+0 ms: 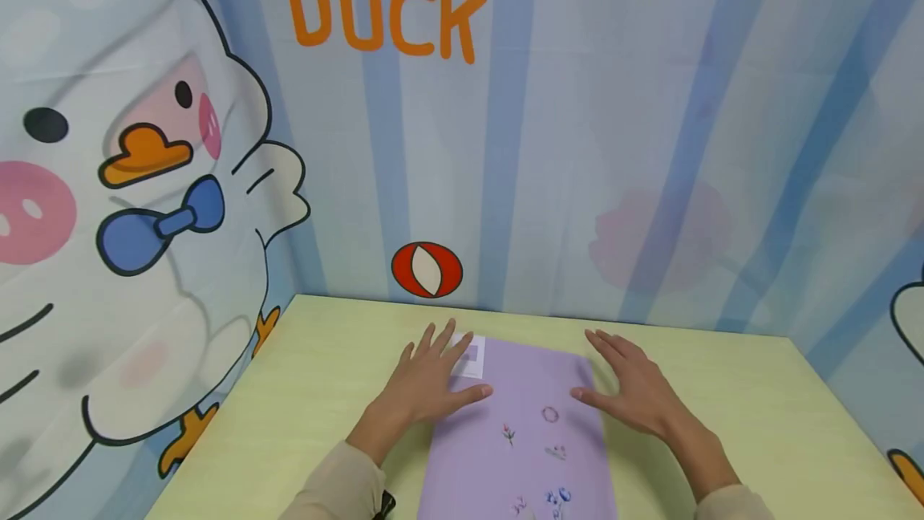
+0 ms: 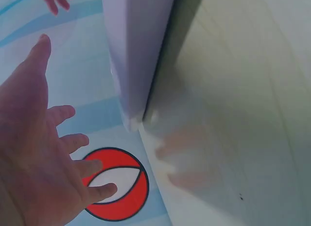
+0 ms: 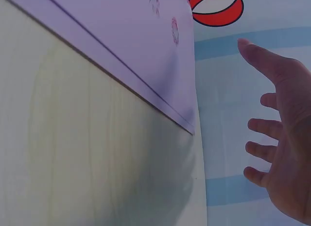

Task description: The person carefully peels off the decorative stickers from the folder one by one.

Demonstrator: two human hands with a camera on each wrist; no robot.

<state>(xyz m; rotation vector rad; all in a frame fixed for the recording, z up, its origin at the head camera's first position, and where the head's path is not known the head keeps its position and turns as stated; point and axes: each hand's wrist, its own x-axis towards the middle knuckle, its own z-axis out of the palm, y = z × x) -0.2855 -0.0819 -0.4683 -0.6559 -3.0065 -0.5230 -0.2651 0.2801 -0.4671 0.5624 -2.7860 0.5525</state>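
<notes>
A flat lilac item (image 1: 530, 392) with small flower pictures on its face lies on the table. Its sides show some thickness in the left wrist view (image 2: 133, 51), but whether it is a box or an album I cannot tell. A white label (image 1: 472, 367) sits at its far left corner, partly behind my fingers. My left hand (image 1: 426, 387) is spread over the left edge, apart from the surface. Over the far right edge hovers my right hand (image 1: 635, 383), thumb held away from the fingers. Neither hand holds anything.
The pale yellow table (image 1: 289, 408) runs out on both sides of the lilac item. Behind it hangs a striped blue cloth (image 1: 577, 143) with a printed red ball (image 1: 427, 270). A printed duck (image 1: 144, 263) covers the left side.
</notes>
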